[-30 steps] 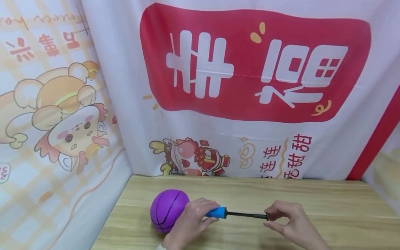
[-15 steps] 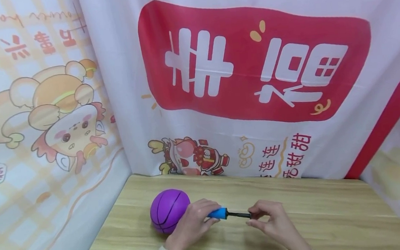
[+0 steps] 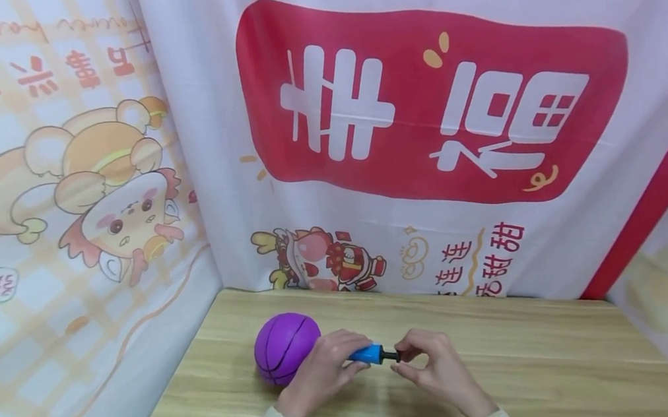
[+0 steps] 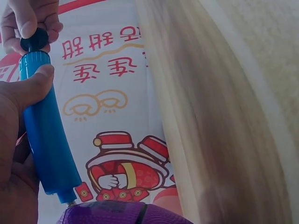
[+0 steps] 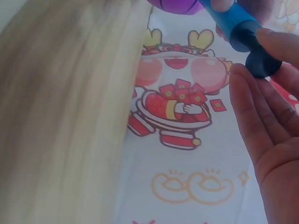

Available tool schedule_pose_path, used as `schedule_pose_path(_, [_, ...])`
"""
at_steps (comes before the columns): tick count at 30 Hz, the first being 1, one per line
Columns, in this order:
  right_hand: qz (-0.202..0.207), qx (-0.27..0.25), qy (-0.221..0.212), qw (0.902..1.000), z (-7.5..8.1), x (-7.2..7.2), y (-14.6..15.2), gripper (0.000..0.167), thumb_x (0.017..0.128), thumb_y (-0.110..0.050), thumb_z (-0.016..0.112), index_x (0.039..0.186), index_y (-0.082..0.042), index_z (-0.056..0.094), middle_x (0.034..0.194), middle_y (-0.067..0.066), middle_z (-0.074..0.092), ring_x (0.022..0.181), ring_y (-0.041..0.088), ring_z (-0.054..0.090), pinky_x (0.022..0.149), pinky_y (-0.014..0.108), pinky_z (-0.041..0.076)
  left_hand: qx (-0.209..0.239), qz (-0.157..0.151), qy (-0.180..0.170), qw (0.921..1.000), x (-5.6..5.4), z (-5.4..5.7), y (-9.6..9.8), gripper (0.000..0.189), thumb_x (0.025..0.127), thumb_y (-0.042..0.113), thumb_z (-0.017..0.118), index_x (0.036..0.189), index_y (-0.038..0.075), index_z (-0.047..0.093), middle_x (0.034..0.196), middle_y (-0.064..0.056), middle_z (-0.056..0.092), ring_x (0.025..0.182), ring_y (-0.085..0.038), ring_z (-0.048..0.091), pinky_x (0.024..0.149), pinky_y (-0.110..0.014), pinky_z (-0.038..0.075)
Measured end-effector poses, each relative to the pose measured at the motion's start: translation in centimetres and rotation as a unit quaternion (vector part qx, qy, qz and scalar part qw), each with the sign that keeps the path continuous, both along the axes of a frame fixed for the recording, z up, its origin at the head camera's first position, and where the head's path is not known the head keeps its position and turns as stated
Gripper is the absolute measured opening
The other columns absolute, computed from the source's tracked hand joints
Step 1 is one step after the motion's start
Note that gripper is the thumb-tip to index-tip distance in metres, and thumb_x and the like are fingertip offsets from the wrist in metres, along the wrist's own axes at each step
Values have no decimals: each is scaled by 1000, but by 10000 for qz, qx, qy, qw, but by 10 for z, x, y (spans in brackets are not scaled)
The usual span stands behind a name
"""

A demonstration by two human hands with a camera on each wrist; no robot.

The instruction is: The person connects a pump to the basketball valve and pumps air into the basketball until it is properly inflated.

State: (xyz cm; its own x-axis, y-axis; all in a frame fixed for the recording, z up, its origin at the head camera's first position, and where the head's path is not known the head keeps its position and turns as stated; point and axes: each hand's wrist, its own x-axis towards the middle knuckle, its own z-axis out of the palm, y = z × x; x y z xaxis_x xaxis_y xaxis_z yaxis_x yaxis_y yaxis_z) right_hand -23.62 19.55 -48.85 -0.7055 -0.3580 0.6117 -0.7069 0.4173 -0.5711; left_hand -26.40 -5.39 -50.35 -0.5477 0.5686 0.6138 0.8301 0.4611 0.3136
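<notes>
A purple ball (image 3: 285, 348) with black seam lines sits on the table at the left. My left hand (image 3: 323, 370) grips the blue barrel of a hand pump (image 3: 367, 354) beside it. In the left wrist view the lower end of the pump (image 4: 49, 140) meets the ball (image 4: 107, 213) through a short metal needle. My right hand (image 3: 437, 365) pinches the black knob at the pump's other end. Only a short piece of the black rod shows between knob and barrel. The right wrist view shows the black knob (image 5: 262, 63) between thumb and fingers.
The wood-grain table (image 3: 538, 363) extends to the right of the hands. A white cloth (image 3: 419, 227) with red and cartoon prints hangs behind it. Another printed cloth (image 3: 72, 211) hangs along the left side.
My right hand has moved left toward the left hand, sliding the black rod into the blue barrel. The left hand and the ball have stayed nearly in place.
</notes>
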Motion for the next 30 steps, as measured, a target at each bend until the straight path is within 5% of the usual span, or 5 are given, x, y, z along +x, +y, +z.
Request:
schedule_pose_path(8, [-103, 103, 396, 9991, 5, 9, 34, 36, 71, 5, 91, 92, -19, 73, 87, -8, 75, 73, 4, 72, 65, 21, 64, -39, -49, -10, 10000, -2, 4, 1, 36, 85, 15, 86, 119, 17, 76, 115, 4, 79, 104, -8, 73, 96, -22, 62])
schedule_pose_path(17, [-266, -94, 338, 9990, 6, 21, 73, 39, 70, 7, 91, 94, -20, 75, 85, -4, 76, 73, 4, 72, 65, 20, 63, -107, 80, 342, 9993, -4, 4, -3, 39, 81, 13, 89, 118, 16, 76, 115, 4, 79, 103, -8, 73, 95, -22, 62])
schedule_pose_path(30, [-74, -282, 176, 9994, 5, 12, 43, 31, 73, 2, 91, 93, -16, 76, 84, 1, 77, 72, 4, 72, 62, 29, 65, -265, 212, 430, 9985, 3, 7, -1, 38, 84, 14, 87, 121, 16, 76, 118, 4, 78, 106, -10, 73, 96, -25, 63])
